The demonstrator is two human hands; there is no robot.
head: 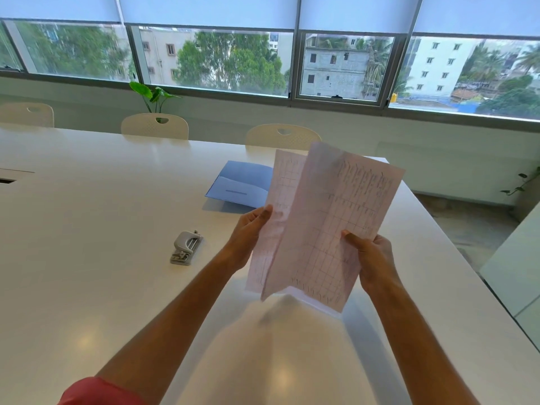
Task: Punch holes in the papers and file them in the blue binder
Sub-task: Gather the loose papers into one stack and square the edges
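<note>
I hold printed papers point(321, 226) upright above the white table point(87, 200), with grid tables showing through from their far side. My left hand point(248, 232) grips the left sheet's edge, thumb on top. My right hand point(372, 258) pinches the right sheet's lower right edge. The two sheets fan apart at the top. Behind the papers the blue binder point(239, 184) lies open and flat on the table, its right part hidden by the sheets. A grey hole punch point(186, 247) sits on the table to the left of my left hand.
Cream chairs point(155, 126) stand along the table's far side under a row of windows, with a potted plant point(153, 97) behind them. The table's right edge point(455, 252) drops to the floor. A cable slot point(8, 178) lies at far left.
</note>
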